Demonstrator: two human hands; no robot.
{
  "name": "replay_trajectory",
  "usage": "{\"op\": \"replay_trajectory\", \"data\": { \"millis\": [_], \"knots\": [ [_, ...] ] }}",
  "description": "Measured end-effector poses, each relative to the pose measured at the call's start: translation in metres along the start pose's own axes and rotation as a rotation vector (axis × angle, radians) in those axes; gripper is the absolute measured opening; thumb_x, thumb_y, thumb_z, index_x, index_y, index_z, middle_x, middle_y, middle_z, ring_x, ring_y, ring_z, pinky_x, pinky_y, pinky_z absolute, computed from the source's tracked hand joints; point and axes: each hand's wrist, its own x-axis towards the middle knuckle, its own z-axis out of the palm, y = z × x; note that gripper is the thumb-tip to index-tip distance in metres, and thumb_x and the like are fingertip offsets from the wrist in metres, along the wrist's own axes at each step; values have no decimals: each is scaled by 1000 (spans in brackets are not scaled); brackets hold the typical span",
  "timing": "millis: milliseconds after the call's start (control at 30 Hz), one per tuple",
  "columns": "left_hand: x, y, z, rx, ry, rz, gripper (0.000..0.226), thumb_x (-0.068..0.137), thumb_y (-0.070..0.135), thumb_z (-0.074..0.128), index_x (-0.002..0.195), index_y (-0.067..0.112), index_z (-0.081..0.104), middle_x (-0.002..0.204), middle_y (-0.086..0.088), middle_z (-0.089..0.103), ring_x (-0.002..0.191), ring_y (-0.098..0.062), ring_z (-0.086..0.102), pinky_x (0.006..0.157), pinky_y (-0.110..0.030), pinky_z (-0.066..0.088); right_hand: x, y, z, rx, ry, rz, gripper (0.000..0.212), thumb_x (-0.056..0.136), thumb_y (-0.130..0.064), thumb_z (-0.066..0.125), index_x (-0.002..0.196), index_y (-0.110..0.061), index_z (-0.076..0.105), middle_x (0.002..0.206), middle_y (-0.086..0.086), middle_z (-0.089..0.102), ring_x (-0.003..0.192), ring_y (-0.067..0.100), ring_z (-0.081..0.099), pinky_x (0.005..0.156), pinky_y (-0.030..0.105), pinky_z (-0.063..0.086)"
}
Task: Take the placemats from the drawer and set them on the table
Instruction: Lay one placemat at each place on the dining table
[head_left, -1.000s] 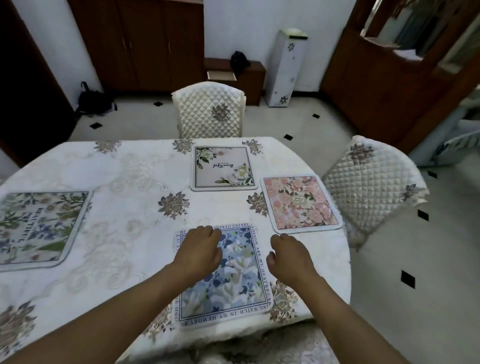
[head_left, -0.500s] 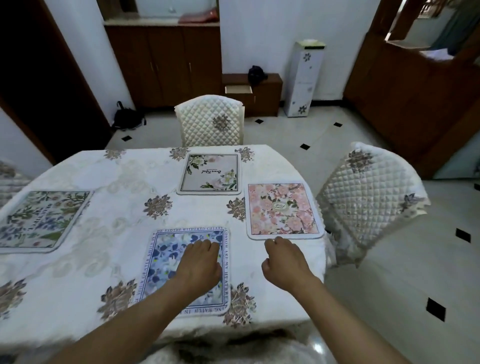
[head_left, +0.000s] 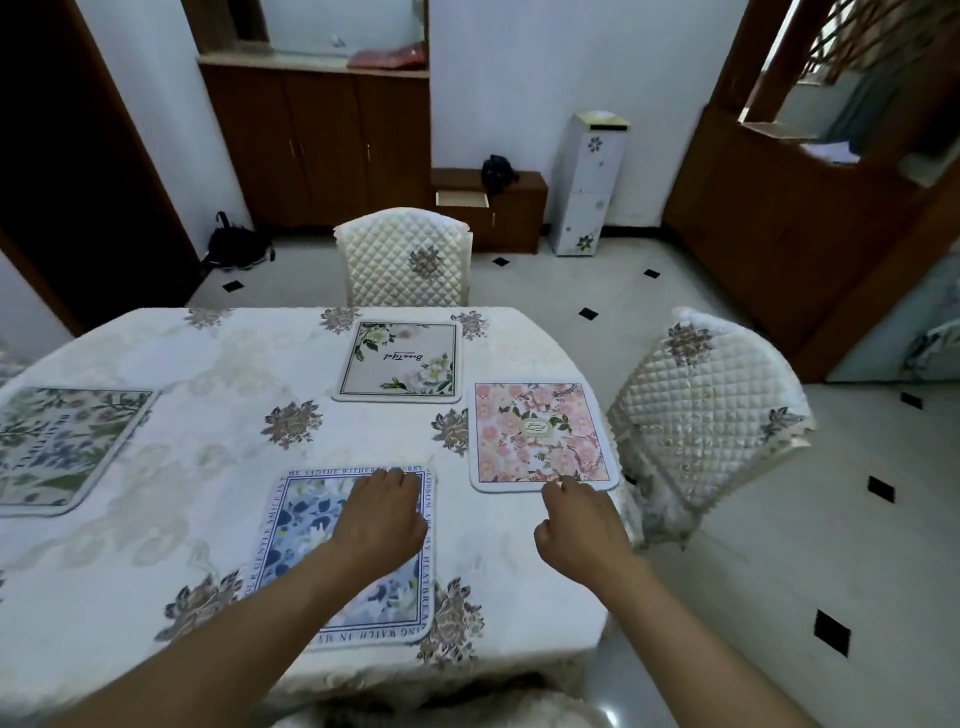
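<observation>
Four placemats lie flat on the table (head_left: 156, 519), which has a white cloth with brown flower marks on it. The blue placemat (head_left: 306, 525) is at the near edge, right in front of the person. It has blue and white flowers and a line of words all round its border. The left hand (head_left: 382, 517) rests palm down on the right part of this mat, with the fingers (head_left: 395, 480) curled a little and reaching toward the far edge. It presses on the mat but does not grab it. The right hand (head_left: 579, 525) is over the bare cloth, to the right of the blue mat. Its fingers are bent in loosely and hold nothing. Its fingertips are just at the near edge of the pink placemat (head_left: 537, 434); it is hard to tell if they touch it. The pink mat has pink flowers and a small oval label in the middle, and it sits near the right edge of the table. Farther back, at the far edge, is the cream placemat (head_left: 400, 361) with white flowers in the corners and curly writing. Far off to the left is the green placemat (head_left: 62, 441) with green leaves and blue flowers. The mats are all apart from each other. A quilted white chair (head_left: 405, 265) stands behind the cream mat, and another quilted chair (head_left: 701, 421) stands beside the pink mat. A low wooden cabinet (head_left: 511, 208) at the back wall has one drawer (head_left: 462, 199) pulled out.
</observation>
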Motion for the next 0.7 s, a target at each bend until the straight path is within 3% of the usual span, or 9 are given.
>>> {"op": "replay_trajectory", "data": {
  "millis": [133,333,433,500,600,700],
  "knots": [
    [5,16,5,-12,7,-10,15,72,22,58,81,10,55,75,-9,56,71,-32,54,64,-37,41,-13,32,-4,-35,-23,36,14,79,-24,47,83,-17,37,87,8,54,87,33,57,67,35,27],
    [21,67,-1,19,98,-32,25,60,19,67,68,15,44,61,-4,48,55,-28,48,55,-31,25,-12,100,-11,-51,2,7,15,78,-25,47,89,-15,51,92,9,60,89,32,58,68,35,30],
    [36,121,7,7,114,-47,39,59,18,68,68,19,30,58,-2,38,51,-26,38,53,-30,24,-11,155,-14,-42,-38,-7,21,79,-27,48,96,-15,54,98,8,60,92,31,59,72,35,38],
    [45,163,15,6,79,-78,34,59,19,68,67,19,35,58,-1,37,51,-25,37,53,-30,25,-11,193,-20,-16,-62,-14,26,80,-29,49,101,-15,55,103,8,61,95,31,59,77,36,43],
    [70,233,21,38,15,-111,15,67,23,61,76,15,54,70,-5,56,65,-30,55,58,-33,29,-15,258,-41,23,-67,-15,26,82,-31,50,102,-14,55,105,10,60,97,31,59,78,36,42],
    [101,291,10,32,-16,-92,12,79,27,50,84,15,49,78,-6,53,81,-30,56,65,-35,28,-16,315,-63,15,-50,-1,27,82,-32,50,101,-14,57,105,11,62,96,31,60,82,37,44]
  ]
}}
